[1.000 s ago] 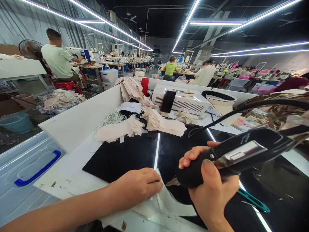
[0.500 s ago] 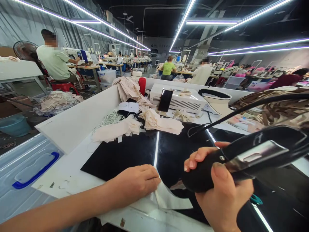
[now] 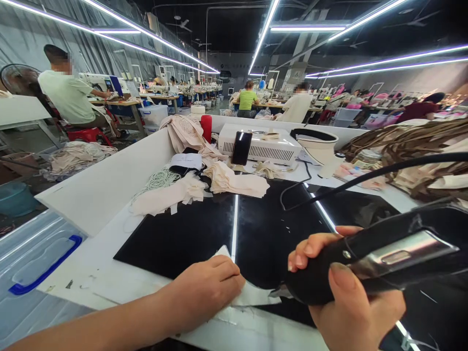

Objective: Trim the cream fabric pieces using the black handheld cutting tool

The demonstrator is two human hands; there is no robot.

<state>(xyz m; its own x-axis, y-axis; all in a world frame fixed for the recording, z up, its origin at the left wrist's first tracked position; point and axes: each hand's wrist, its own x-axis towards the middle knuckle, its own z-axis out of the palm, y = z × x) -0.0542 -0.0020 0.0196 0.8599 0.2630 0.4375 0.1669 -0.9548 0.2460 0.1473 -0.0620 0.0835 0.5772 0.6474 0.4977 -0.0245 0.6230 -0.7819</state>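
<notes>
Since a second ago, the black tool point(image 3: 369, 258), wrapped by the right hand point(image 3: 351, 302), is shifted right. No writing can be read. White fabric point(image 3: 252, 295) is pressed flat by the left hand point(image 3: 208, 285) at the tabletop's point(image 3: 109, 282) near edge; dark mat point(image 3: 183, 234) beyond lies open.

Long light strips point(image 3: 263, 29) run across a dark ceiling point(image 3: 226, 19) toward 12 o'clock. A grey draped wall point(image 3: 32, 44) closes the 10 o'clock side. Rows of sewing tables point(image 3: 120, 101) recede into the hall (people sit at several). A fan point(image 3: 18, 80) stands at 9 o'clock, above a red stool point(image 3: 86, 134) and the littered floor point(image 3: 22, 146).
</notes>
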